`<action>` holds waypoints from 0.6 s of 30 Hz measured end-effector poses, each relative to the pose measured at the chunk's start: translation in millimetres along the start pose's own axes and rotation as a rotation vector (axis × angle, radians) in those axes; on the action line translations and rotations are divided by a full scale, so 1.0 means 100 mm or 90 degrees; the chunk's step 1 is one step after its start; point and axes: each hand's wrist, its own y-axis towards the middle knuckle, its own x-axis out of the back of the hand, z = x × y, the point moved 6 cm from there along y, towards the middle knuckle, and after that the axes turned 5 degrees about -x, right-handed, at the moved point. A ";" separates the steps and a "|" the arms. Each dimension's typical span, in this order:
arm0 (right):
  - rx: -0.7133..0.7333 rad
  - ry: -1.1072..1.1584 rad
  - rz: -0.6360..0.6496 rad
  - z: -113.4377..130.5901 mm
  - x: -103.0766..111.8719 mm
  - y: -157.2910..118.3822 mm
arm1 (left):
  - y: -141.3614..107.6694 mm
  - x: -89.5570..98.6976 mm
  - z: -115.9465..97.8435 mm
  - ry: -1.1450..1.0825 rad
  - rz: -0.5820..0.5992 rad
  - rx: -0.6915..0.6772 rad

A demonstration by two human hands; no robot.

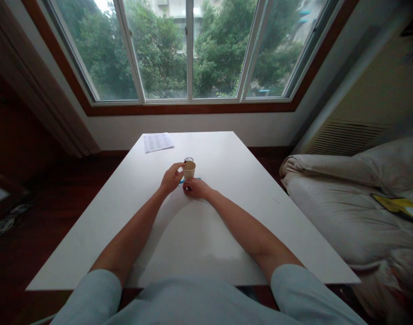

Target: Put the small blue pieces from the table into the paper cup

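Note:
A light brown paper cup (189, 171) stands upright near the middle of the white table (193, 243). My left hand (172, 177) is at the cup's left side, thumb and fingers curved toward its rim, with a small dark thing at the fingertips. Just in front of the cup, my right hand (195, 188) rests low over the table with its fingers bent together around something dark that I cannot make out. Small blue pieces (181, 181) show between the hands and beside the right hand. Behind the cup sits a small round item with a dark rim (189, 159).
Printed papers (158, 142) lie at the table's far left corner. Beyond the table are a wall and a window (189, 49). A sofa with a pale cover (328, 212) stands to the right, and a curtain (40, 81) hangs at the left.

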 end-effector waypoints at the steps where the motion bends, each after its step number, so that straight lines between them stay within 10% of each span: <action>1: 0.000 -0.001 0.004 0.00 0.00 0.00 | 0.00 -0.02 0.00 0.003 0.011 -0.001; 18: 0.003 -0.016 -0.194 0.02 0.22 -0.05 | -0.15 0.14 0.36 0.093 -0.066 0.034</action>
